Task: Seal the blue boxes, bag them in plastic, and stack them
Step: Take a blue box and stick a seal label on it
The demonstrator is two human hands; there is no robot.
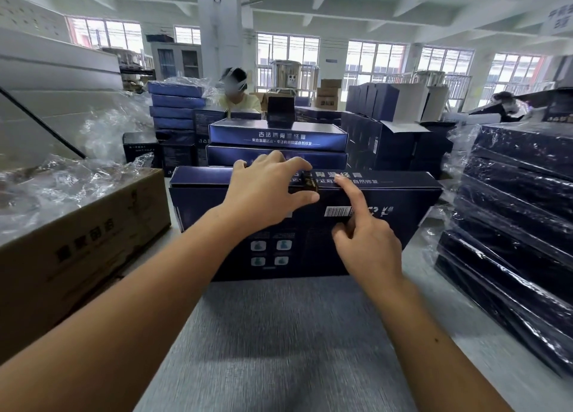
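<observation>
Sealing seems in hand: the left hand [266,191], fingers spread, is steadying the flat dark-blue cardboard box [201,201] standing on the grey table [279,334], while the right hand [369,244], forefinger straight and the others curled, is pressing beside the small dark sticker [311,183], which probably needs rubbing flat next.

We saw a bright room, lit by daylight from the windows [375,61] along the far wall, whose panes were blown out almost to white. The light fell soft and even on the grey table [279,365], where only a faint, diffuse shadow lay in front of the blue box [201,201]. Glare glinted off the wrap on the stack of bagged boxes [511,194] at right and off the crumpled plastic [62,182] at left. The wide lens bowed the ceiling [341,2] and stretched and smeared the frame's edges. The far background was soft, and the box's print was slightly blurred.
</observation>
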